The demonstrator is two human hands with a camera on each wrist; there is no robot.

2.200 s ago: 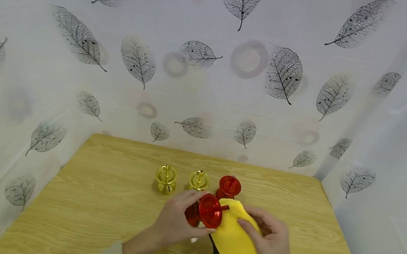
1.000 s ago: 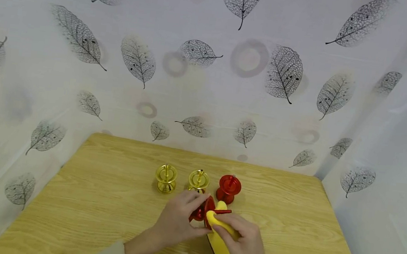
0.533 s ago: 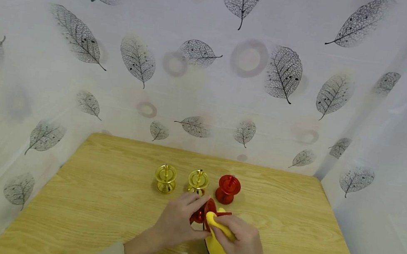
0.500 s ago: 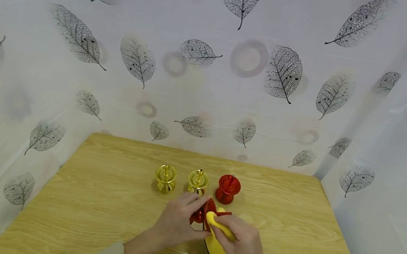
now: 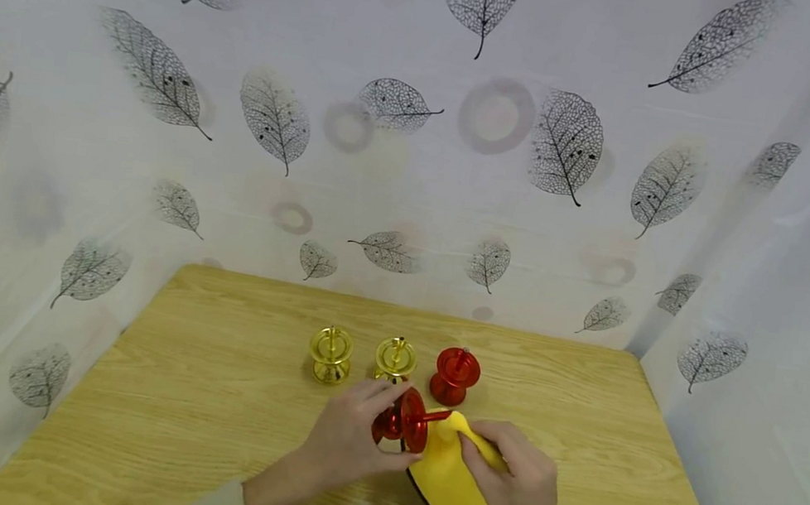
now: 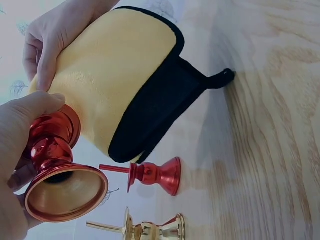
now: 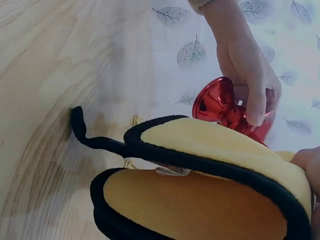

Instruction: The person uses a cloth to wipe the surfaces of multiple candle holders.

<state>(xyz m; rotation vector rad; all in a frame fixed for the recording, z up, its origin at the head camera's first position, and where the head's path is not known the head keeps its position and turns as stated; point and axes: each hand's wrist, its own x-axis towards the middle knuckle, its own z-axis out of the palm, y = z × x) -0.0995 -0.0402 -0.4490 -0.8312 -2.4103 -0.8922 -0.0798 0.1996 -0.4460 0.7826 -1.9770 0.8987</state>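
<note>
My left hand [image 5: 343, 429] grips a shiny red candle holder [image 5: 413, 420] tipped on its side, dish and spike pointing right. Its hollow base [image 6: 65, 192] faces the camera in the left wrist view. With thumb and fingers, my right hand [image 5: 525, 479] pinches a fold of a yellow polishing mitt [image 5: 456, 492] right at the spike's tip. Black trim and a hanging loop [image 6: 220, 79] edge the mitt, and its open end [image 7: 200, 210] gapes in the right wrist view. The rest of the mitt hangs below the right hand.
Behind the hands stand two gold candle holders [image 5: 330, 355] and another red candle holder [image 5: 455, 375], upright in a row on the wooden table [image 5: 208, 397]. My left fingers partly cover the nearer gold one's base. A leaf-patterned curtain [image 5: 383, 183] closes off the back and sides.
My right hand has drawn the mitt from the holder's dish out along the spike to its tip, moving right. The left hand has tilted the holder slightly. The standing holders have not moved.
</note>
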